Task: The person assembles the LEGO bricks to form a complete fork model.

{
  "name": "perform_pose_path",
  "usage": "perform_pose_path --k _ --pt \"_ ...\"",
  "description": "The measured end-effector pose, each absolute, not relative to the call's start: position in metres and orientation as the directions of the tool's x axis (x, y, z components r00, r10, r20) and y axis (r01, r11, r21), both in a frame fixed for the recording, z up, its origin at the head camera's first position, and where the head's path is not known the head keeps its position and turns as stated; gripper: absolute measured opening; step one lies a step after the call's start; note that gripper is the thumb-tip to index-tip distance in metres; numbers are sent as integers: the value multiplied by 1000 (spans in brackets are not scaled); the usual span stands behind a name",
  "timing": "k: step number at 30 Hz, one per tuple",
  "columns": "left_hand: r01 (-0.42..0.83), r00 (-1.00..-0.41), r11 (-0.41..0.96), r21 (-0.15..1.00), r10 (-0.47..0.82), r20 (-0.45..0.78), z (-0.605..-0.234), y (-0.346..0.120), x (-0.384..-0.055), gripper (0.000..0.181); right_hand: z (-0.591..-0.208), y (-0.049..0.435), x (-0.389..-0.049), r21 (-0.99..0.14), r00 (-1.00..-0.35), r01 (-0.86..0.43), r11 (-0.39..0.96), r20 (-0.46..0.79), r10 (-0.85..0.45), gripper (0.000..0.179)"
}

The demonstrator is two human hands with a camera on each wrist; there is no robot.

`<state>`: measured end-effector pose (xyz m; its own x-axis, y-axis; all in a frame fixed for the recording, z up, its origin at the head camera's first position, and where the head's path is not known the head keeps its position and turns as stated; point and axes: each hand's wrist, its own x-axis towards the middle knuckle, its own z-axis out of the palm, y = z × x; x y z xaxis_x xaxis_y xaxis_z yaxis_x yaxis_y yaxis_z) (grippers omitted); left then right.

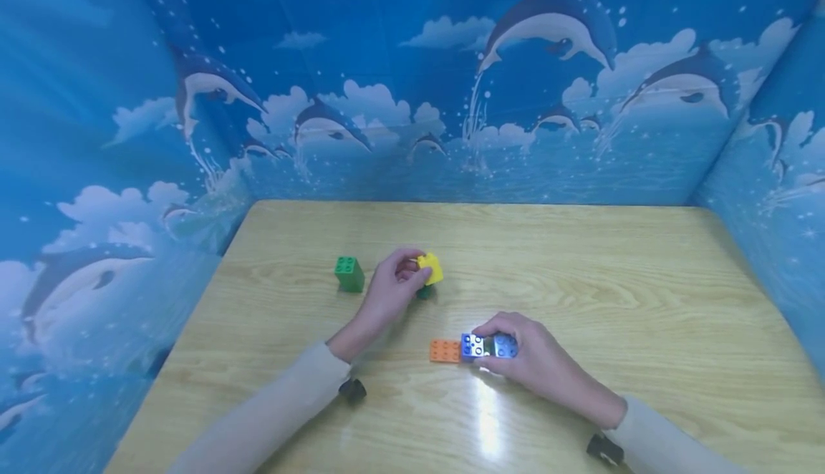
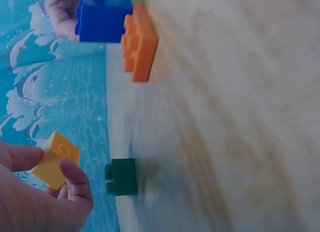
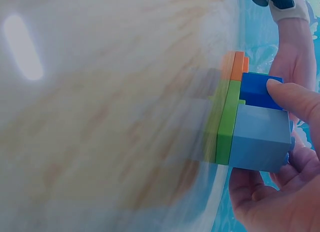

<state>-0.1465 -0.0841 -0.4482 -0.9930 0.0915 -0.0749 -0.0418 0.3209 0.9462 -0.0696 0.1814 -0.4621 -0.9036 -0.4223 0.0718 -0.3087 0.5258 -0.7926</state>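
Observation:
My left hand pinches a yellow toy brick between thumb and fingers, tilted in the air. Just below it a dark green brick stands on the table, apart from the yellow one in the left wrist view. With its thumb and fingers my right hand grips a dark blue brick and a lighter blue brick. Both blue bricks sit on a flat light green brick, a small gap between them in the head view. A flat orange brick adjoins the dark blue brick's left side.
A tall green brick stack stands on the wooden table to the left of my left hand. Blue dolphin-print cloth hangs behind the table and along both sides. Dark devices are worn at both wrists.

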Motion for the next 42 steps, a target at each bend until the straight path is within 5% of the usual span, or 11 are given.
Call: perform_pose_path --k 16,42 --pt "-119 -951 391 913 219 -218 -455 -96 -97 44 -463 181 -69 -793 -911 -274 544 34 -410 37" --pt "74 -922 405 911 377 -92 -465 -104 -70 37 -461 183 -70 -800 -908 -280 531 40 -418 36"
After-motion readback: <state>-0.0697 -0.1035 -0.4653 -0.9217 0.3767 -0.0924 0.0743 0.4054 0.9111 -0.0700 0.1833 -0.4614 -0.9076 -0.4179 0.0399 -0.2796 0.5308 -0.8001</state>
